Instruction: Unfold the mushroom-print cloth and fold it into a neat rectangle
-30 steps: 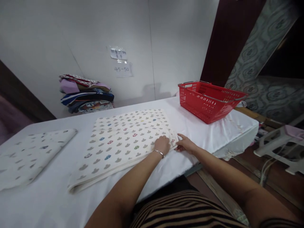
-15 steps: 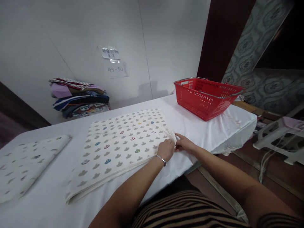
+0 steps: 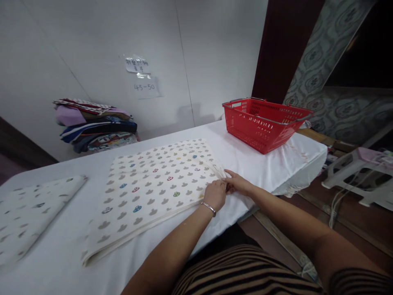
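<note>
A folded white cloth (image 3: 159, 184) printed with grey shapes and a few coloured mushroom-like figures lies flat before me. At its near right corner my left hand (image 3: 215, 194), with a bracelet at the wrist, is closed on the edge. My right hand (image 3: 236, 183) pinches the same corner from the right, its fingertips close to those of the left. The cloth's right edge is bunched a little there, and its layers show along the near side. Exactly how the fingers grip the layers is partly hidden.
A white-covered table (image 3: 245, 164) carries everything. A red basket (image 3: 264, 127) stands at its back right, a second printed cloth (image 3: 33, 213) lies left, and a stack of folded fabrics (image 3: 95, 127) sits against the wall. A white plastic stool (image 3: 357, 176) is on the right.
The whole view has shifted slightly. My right hand's fingers have come over the cloth's corner, nearer the left hand; both hands stay at that corner.
</note>
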A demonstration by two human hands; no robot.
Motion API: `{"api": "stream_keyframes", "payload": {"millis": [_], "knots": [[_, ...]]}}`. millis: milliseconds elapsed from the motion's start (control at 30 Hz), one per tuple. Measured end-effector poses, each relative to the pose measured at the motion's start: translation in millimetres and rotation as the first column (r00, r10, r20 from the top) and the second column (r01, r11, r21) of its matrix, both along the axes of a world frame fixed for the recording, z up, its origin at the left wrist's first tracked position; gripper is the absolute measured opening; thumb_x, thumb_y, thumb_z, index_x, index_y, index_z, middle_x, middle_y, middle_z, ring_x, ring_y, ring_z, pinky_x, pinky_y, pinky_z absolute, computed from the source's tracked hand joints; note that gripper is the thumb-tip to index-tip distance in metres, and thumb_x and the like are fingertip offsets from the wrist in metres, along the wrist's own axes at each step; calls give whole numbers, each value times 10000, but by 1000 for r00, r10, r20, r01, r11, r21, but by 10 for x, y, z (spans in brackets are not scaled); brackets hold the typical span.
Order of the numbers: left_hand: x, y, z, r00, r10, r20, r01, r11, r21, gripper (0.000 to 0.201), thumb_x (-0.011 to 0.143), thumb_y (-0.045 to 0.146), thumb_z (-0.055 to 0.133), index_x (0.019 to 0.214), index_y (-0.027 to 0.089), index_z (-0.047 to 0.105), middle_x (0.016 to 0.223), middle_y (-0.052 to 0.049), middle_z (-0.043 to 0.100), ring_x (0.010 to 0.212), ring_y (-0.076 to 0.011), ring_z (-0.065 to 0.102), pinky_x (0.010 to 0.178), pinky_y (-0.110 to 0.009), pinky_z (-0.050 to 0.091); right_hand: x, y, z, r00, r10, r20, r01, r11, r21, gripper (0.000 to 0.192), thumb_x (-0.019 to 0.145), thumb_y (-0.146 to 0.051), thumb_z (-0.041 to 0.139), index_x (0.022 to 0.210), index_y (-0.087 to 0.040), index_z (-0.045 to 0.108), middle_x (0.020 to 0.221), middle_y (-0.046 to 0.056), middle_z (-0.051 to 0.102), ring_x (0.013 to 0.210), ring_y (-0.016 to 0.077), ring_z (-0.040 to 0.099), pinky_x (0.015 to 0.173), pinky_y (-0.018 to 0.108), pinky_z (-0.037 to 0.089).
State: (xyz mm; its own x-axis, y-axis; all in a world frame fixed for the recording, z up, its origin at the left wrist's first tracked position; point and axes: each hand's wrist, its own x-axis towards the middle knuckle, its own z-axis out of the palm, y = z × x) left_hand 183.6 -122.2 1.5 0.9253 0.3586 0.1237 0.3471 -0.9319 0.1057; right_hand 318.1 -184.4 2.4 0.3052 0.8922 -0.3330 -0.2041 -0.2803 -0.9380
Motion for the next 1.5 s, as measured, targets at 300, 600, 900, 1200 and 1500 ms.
{"api": "stream_keyframes", "payload": {"millis": [300,600,900,1200,1500], "knots": [[-342,-20,-7,998,52,29,-53,999,10,245,824,123,412,1044,162,514,987,-92,532,944,-219,477,769,-366,405,-58,14,35,983,-7,181,20,997,-74,772,760,-81,462,1438,-143,98,539,-9,611,476,158,594,451,228,465],[-1154,213,-32,962,274,-15,-272,959,84,220,819,68,378,919,173,544,971,-89,529,937,-217,460,767,-364,385,-4,-32,44,974,35,224,-1,988,-153,755,792,-128,498,1444,-174,122,604,34,629,530,169,599,488,250,487],[-2222,445,61,813,581,-29,-570,806,161,210,799,79,409,935,178,536,990,-81,538,943,-221,461,775,-359,382,29,-56,40,979,14,202,26,981,-191,779,751,-170,555,1436,-188,185,624,75,647,514,182,585,498,261,501],[-3093,511,39,670,734,109,-742,659,122,198,727,121,514,905,194,563,989,-72,576,956,-218,501,830,-353,399,129,-50,-114,977,32,209,6,983,-181,809,717,-220,606,1427,-216,218,694,96,668,609,201,629,513,246,520],[-3520,529,-109,689,650,320,-694,719,33,294,715,110,528,991,183,597,1067,-90,583,1045,-219,517,907,-385,438,119,-66,-69,975,26,222,19,980,-198,892,641,-192,662,1422,-218,232,647,65,672,605,209,628,513,241,525]]}}
